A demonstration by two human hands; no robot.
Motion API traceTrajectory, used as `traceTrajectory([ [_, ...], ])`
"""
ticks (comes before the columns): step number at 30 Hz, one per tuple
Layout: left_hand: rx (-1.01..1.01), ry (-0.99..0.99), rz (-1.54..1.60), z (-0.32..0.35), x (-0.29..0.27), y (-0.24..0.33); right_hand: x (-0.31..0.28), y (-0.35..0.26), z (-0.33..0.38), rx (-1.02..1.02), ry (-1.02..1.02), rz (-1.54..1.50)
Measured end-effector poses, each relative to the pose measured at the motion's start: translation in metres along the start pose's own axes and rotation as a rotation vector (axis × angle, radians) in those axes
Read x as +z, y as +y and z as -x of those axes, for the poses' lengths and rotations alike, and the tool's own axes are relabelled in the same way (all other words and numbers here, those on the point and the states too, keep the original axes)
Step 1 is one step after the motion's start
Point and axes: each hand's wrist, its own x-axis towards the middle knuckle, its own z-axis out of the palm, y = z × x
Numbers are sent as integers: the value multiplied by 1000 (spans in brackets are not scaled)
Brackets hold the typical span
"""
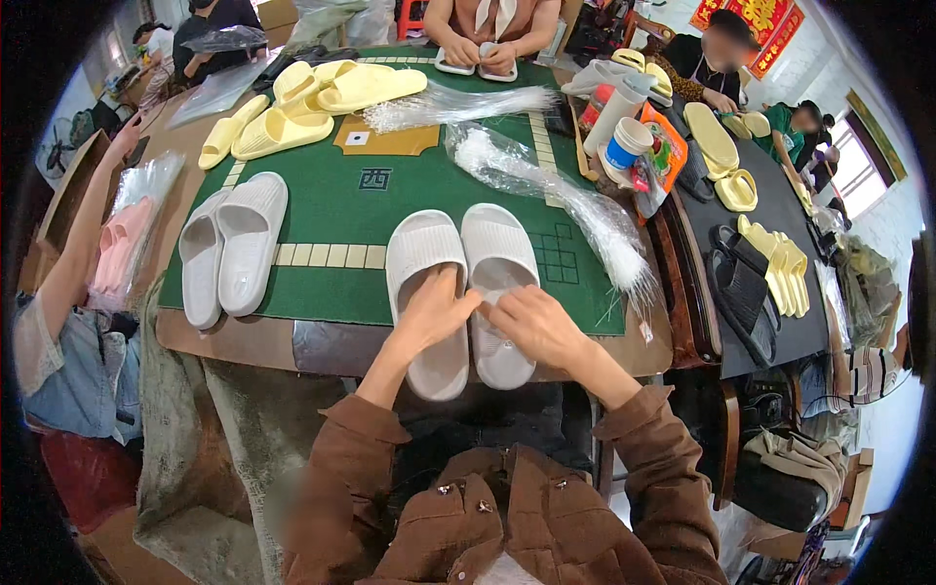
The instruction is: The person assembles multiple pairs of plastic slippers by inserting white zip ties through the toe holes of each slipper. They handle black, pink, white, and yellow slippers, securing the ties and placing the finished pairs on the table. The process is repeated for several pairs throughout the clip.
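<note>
A pair of light grey slide sandals lies in front of me at the table's near edge, side by side, heels toward me. Inside the opening of the left slide (426, 244), my left hand (429, 310) has its fingers curled, gripping the inner edge near the strap. My right hand (531, 324) is closed in a pinch over the right slide (499, 239), its fingertips meeting the left thumb between the two. Anything thin held there is too small to make out. Another grey pair (249, 244) rests to the left.
Clear plastic fasteners (585, 214) lie in loose bundles across the green mat (390, 210). Yellow slides (302, 107) are piled at the far left. A white cup (629, 143) and a bottle stand at the right. Co-workers sit around; one across handles light slides (497, 63).
</note>
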Motion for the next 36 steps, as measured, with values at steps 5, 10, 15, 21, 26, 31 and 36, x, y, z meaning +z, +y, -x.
traceTrajectory([
  [5,-261,-50,-72,-16,0,21,17,12,-8,120,-70,42],
  [10,-271,141,-119,-31,14,22,31,23,-25,-14,6,-10],
  [15,-254,-42,-135,-31,3,18,9,7,-14,209,-214,-77],
  [21,-121,-133,-238,-24,-2,17,18,20,4,136,141,-12],
  [26,-71,-250,-198,-26,-11,5,18,9,-12,286,-95,163],
  [31,-37,-188,-292,-24,-2,2,25,5,-26,412,-192,252],
  [36,-121,-305,-282,-24,-8,12,-12,7,-21,299,-228,-66],
])
